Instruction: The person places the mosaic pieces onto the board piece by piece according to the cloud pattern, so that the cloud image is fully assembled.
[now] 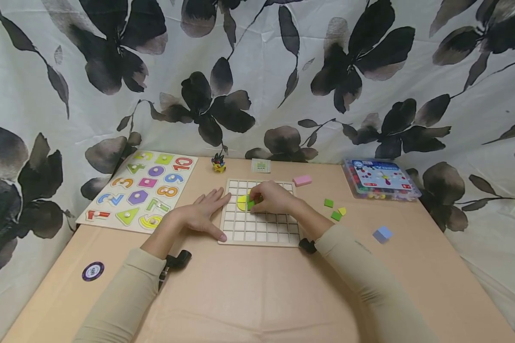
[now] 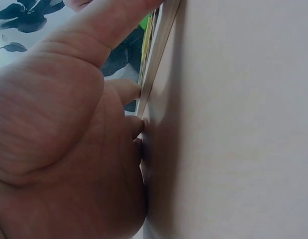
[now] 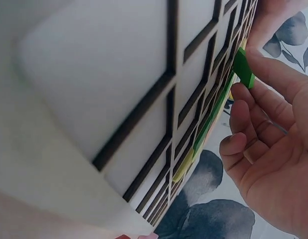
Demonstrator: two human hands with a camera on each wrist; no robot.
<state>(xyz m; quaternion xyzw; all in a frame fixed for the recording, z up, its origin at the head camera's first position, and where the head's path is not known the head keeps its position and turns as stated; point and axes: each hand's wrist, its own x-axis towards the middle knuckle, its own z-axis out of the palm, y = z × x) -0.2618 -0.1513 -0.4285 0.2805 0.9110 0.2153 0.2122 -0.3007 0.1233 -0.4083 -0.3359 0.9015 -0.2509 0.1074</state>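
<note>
A wooden grid board (image 1: 262,237) with white squares lies in the middle of the table. My right hand (image 1: 275,198) is over its upper middle, pinching a small flat green tile (image 3: 243,69) between thumb and fingertips. On the squares beside that hand lies a yellow piece (image 1: 241,203); the right wrist view also has a longer green piece (image 3: 210,119) lying on the grid. My left hand (image 1: 200,216) rests on the table with fingers spread, along the board's left edge, its thumb at the near left corner. The right hand covers part of the grid.
A number-and-shape puzzle board (image 1: 143,190) lies at left, above a round chip (image 1: 93,271). Behind the grid stand a small figurine (image 1: 218,163) and a card (image 1: 261,166). Rightward are a pink block (image 1: 302,180), loose green tiles (image 1: 328,203), a blue block (image 1: 382,234) and a plastic case (image 1: 379,179).
</note>
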